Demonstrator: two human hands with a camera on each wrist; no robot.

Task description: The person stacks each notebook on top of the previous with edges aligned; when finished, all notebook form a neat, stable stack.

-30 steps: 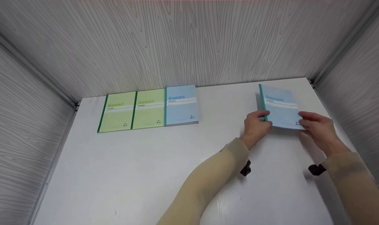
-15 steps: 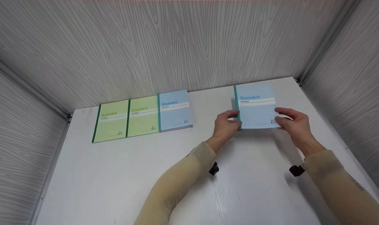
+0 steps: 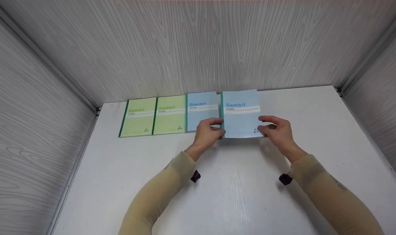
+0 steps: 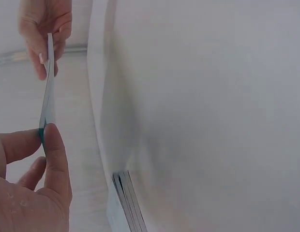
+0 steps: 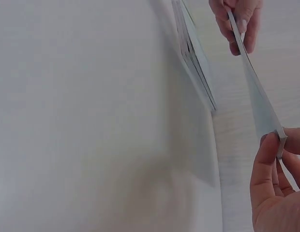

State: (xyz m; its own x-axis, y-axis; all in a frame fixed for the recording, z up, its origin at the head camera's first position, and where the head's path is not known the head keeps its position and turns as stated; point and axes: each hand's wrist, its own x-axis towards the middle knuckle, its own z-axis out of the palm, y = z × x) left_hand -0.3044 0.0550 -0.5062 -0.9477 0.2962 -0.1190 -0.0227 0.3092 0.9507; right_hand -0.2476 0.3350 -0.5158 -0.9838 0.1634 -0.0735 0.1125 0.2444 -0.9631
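Observation:
Between both hands a blue notebook point(image 3: 241, 119) with a teal spine is held above the table, cover up. The left hand point(image 3: 207, 133) pinches its spine edge near the lower corner; the right hand point(image 3: 278, 132) pinches the opposite edge. Just to the left lies a stack of blue notebooks point(image 3: 199, 116), partly behind the left hand. Both wrist views show the held notebook edge-on, apart from the tabletop. Beside the stack are a green notebook point(image 3: 169, 120) and another green notebook point(image 3: 138, 122), side by side at the back.
The white table point(image 3: 230, 189) has a grey wood-grain panel point(image 3: 198, 45) behind it. Side panels stand at left point(image 3: 28, 130) and right. A black wrist device point(image 3: 195, 176) sits under the left sleeve and another black device point(image 3: 285, 179) under the right.
Both hands have carried the blue notebook leftward across the table, from the right end to beside the blue stack. The held notebook has also straightened from a slight tilt. The head view has shifted.

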